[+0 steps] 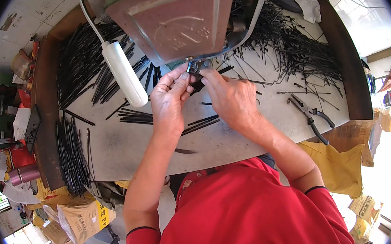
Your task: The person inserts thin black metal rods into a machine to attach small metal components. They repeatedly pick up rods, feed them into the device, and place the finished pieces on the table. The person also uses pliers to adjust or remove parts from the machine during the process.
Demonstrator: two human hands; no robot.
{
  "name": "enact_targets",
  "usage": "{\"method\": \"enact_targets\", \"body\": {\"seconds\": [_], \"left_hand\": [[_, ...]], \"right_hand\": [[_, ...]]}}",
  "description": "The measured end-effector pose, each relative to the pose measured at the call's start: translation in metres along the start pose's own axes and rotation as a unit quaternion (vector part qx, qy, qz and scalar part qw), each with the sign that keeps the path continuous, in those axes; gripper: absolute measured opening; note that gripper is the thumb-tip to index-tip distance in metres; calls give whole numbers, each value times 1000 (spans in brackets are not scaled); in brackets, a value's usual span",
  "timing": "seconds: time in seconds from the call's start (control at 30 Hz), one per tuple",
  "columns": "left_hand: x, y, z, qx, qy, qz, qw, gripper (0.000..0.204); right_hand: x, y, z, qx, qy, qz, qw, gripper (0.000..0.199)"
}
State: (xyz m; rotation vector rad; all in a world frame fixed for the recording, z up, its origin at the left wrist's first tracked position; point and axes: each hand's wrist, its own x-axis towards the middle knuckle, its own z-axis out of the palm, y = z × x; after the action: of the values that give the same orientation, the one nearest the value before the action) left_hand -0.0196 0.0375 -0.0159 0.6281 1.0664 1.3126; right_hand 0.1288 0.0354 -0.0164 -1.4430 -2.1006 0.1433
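Head view: left hand (168,98) below machine (177,26), grip pinched together, anything held too small to identify. Right hand (233,98): contact obscured, cannot tell grip. Machine blocks worktop (122,153) beyond.

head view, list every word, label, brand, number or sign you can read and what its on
Wording is not copied here; this is where it stands:
Reddish machine cover: raised characters, worn and unclear.
Yellow strip on the brown package at lower left: bold dark print.
Same package, brown side: small print, too small to read.
Red shirt: pale lettering, cut off by the lower edge.
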Motion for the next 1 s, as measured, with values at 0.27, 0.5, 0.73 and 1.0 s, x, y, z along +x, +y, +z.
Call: {"method": "enact_targets", "body": {"seconds": [0.27,0.5,0.73,1.0], "left_hand": [[-8,-2,6,-53,13,-21,998,27],[-6,1,6,-41,14,-24,999,26],[-5,2,7,-40,12,-9,999,26],[-3,2,4,-38,4,-13,999,26]], "right_hand": [[-5,-2,7,35,41,6,999,16],[0,-1,7,54,-9,27,998,14],[-1,-3,10,72,-5,31,997,14],[-2,-4,13,81,-5,41,996,15]]}}
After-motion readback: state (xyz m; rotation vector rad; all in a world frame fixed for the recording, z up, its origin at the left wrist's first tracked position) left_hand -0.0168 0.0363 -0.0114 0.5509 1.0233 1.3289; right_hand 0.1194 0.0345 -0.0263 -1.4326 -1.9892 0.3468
